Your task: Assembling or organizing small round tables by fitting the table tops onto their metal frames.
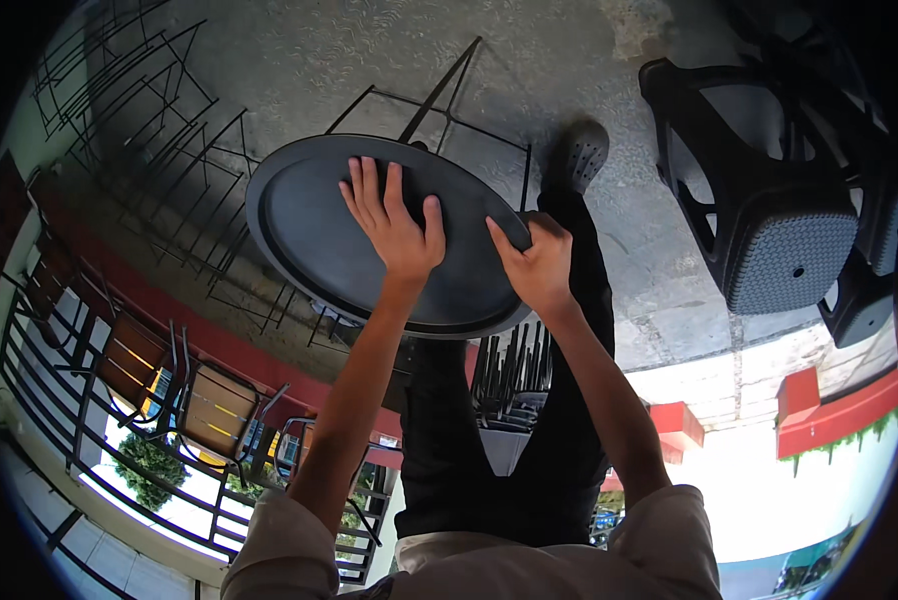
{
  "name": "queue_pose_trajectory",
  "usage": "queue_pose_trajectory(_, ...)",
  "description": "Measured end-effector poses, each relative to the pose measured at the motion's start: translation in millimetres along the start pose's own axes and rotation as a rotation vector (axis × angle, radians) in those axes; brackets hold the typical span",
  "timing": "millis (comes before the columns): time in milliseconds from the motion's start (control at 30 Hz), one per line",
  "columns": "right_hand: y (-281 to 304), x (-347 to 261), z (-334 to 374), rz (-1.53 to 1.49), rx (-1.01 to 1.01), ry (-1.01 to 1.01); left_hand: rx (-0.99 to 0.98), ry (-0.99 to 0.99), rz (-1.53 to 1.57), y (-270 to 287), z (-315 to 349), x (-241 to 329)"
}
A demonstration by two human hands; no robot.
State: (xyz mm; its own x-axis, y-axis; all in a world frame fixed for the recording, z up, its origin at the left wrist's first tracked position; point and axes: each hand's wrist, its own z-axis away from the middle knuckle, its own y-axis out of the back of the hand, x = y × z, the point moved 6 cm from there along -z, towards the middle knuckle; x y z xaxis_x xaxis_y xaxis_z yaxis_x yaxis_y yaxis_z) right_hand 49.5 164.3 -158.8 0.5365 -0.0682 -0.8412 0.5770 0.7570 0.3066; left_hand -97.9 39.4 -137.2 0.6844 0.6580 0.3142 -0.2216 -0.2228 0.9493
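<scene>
A round black tray (309, 220) with a raised rim is in front of me, tilted. Thin black metal legs of a stand (431, 104) show beyond its far edge; whether the two are joined is hidden. My left hand (394, 222) lies flat on the tray's surface, fingers stretched out and thumb apart. At the tray's right edge, my right hand (541, 262) is closed around the rim, its thumb on the upper face and the other fingers mostly out of sight beneath.
Black plastic stools (794, 240) stand at the right. Several thin metal frames (184, 190) crowd the left side. Chairs with brown backs (214, 410) are along a railing at lower left. My shoe (579, 155) rests on the grey concrete floor (559, 60).
</scene>
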Motion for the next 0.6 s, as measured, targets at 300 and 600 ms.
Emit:
queue_pose_trajectory(300, 2.1, 10.2, 1.4, -0.073, -0.157, -0.004, 0.135, 0.036, 0.093, 10.0, -14.5, -1.6)
queue_pose_trajectory(600, -0.9, -6.1, 1.3, -0.059, -0.175, 0.046, -0.878, 0.683, 0.102, 7.1, -167.2, -30.2)
